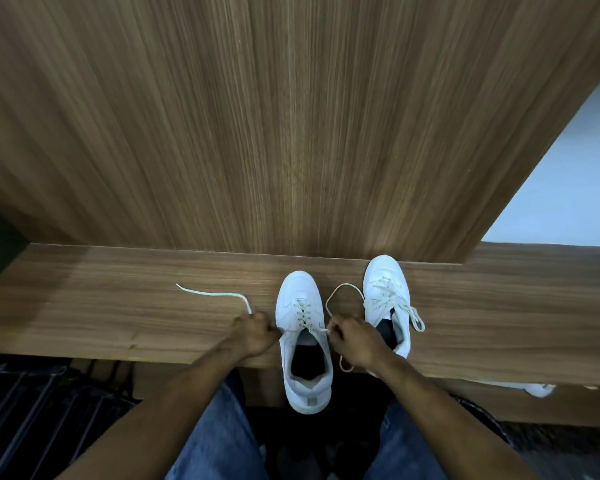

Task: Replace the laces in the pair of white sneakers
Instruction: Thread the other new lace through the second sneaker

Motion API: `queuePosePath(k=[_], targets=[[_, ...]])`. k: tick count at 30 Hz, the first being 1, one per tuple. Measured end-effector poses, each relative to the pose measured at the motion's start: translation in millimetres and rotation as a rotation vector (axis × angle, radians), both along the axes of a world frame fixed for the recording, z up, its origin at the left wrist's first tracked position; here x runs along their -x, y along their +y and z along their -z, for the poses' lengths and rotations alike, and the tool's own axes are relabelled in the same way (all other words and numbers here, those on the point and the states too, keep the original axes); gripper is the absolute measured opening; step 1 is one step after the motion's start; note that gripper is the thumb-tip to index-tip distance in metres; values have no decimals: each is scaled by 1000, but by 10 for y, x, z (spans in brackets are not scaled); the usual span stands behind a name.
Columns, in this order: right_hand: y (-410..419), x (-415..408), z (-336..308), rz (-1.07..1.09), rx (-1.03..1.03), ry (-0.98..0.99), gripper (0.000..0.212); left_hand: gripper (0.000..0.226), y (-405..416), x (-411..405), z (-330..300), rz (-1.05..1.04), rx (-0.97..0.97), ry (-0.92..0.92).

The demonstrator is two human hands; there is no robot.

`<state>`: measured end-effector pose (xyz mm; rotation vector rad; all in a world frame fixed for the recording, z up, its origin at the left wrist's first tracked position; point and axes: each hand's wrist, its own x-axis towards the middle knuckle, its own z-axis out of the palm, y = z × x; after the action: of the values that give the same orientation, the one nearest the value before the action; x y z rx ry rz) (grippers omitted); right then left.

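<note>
At 6 o'clock on the bench (125, 320), the near sneaker (303, 341) lies toe-away with its heel overhanging the front edge. The left hand (252, 336) sits at its 9 o'clock side, fingers curled round one end of the lace (219, 293); the free length trails off toward 10 o'clock across the bench. The right hand (352, 341) sits at the 3 o'clock side, fingers pinching the other end just beside the top eyelets, with a loop rising toward 12 o'clock and a tail hanging below the hand. The second sneaker (388, 303) stands just beside, at 2 o'clock, laced with its ends lying loose.

Handling, as a judgement: the lace is light, limp and flat, and will twist or slip back through the eyelets if released; take hold close to the stiff tip. The sneaker is light and may slide or tip off the edge under a pull.

Surface: wood-grain laminate, smooth, probably low in friction. A matching panel (291, 116) rises behind; a pale floor (568, 188) shows at 2 o'clock.
</note>
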<state>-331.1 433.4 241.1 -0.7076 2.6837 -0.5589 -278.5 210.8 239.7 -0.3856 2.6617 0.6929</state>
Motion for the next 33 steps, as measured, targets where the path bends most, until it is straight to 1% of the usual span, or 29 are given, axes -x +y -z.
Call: queuePosePath(k=[1, 3, 6, 7, 8, 10, 12, 14, 15, 17, 19, 22, 23, 24, 26, 29, 30, 33], targets=[[25, 14, -64, 63, 117, -144, 11, 28, -17, 17, -62, -85, -204, -38], [36, 62, -232, 162, 371, -341, 15, 33, -10, 80, -236, -226, -480, -57], [-46, 170, -584, 245, 646, -463, 16, 29, 114, 192, -564, -385, -805, -10], [-85, 196, -733, 251, 707, -484, 16, 28, 160, 239, -658, -408, -869, -1], [-119, 226, -862, 244, 756, -492, 16, 28, 215, 295, -734, -403, -896, -1], [-182, 272, -1079, 197, 826, -488, 16, 27, 344, 357, -914, -363, -890, -20], [-250, 312, -1237, 171, 932, -500, 16, 28, 472, 379, -1115, -292, -910, -54], [-296, 360, -1329, 233, 1043, -497, 14, 32, 576, 397, -1298, -240, -927, -68], [-303, 376, -1355, 295, 1063, -483, 13, 37, 605, 410, -1381, -252, -933, -48], [-300, 433, -1301, 411, 994, -473, 22, 44, 622, 450, -1550, -273, -930, 37], [-289, 426, -1207, 440, 796, -561, 33, 47, 609, 485, -1724, -200, -897, 122], [-266, 314, -1098, 325, 472, -787, 43, 50, 611, 507, -1896, -16, -771, 210], [-264, 282, -1086, 286, 414, -860, 49, 49, 611, 505, -1923, 13, -757, 219], [-271, 265, -1073, 263, 404, -927, 52, 48, 613, 494, -1940, 44, -755, 218], [-278, 262, -1104, 263, 404, -998, 49, 46, 617, 474, -1931, 140, -742, 222], [-289, 345, -1156, 228, 288, -966, 40, 45, 596, 455, -1876, 255, -670, 275], [-283, 379, -1159, 232, 303, -972, 37, 46, 589, 452, -1862, 277, -668, 291], [-201, 465, -1215, 304, 423, -946, 38, 40, 579, 432, -1853, 295, -701, 335]])
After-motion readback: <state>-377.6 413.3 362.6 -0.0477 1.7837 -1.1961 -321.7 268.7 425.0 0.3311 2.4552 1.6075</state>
